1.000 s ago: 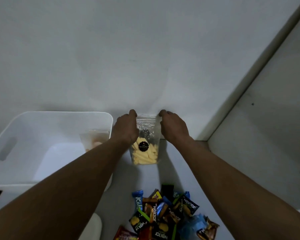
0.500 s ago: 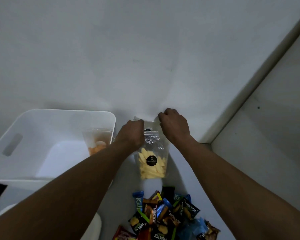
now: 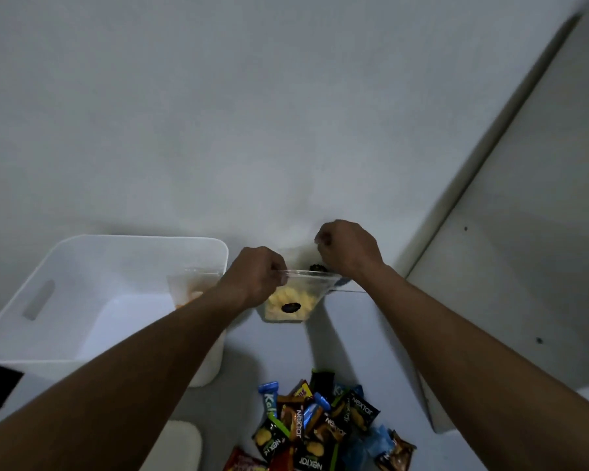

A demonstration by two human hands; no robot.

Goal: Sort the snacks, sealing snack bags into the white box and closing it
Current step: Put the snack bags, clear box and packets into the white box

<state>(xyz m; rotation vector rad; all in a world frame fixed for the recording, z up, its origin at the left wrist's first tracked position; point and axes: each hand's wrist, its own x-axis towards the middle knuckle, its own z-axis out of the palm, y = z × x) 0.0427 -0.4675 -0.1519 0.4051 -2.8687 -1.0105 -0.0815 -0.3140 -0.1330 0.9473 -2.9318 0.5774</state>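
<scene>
Near the middle of the frame, both hands were closed on the top edge of a clear snack bag (image 3: pixel 288 302) holding pale yellow chips and a small dark sticker. The left hand (image 3: pixel 255 277) pinched the left end of the mouth, and the right hand (image 3: pixel 349 248) gripped the right end a little higher in the frame, so the opening ran taut between them. Whether the strip was fully pressed shut could not be told. The bag sat just right of the white box (image 3: pixel 82 283), which filled the left of the frame with no lid on it and already held another clear bag (image 3: pixel 189 288) against its right wall. A heap of wrapped snacks (image 3: pixel 320 426) lay at the bottom centre on the tabletop (image 3: pixel 354 348).

The step in hand looked like sealing this bag. Next, the seal would need pressing along its whole length, then the bag lifting left over the box wall and setting inside.
</scene>
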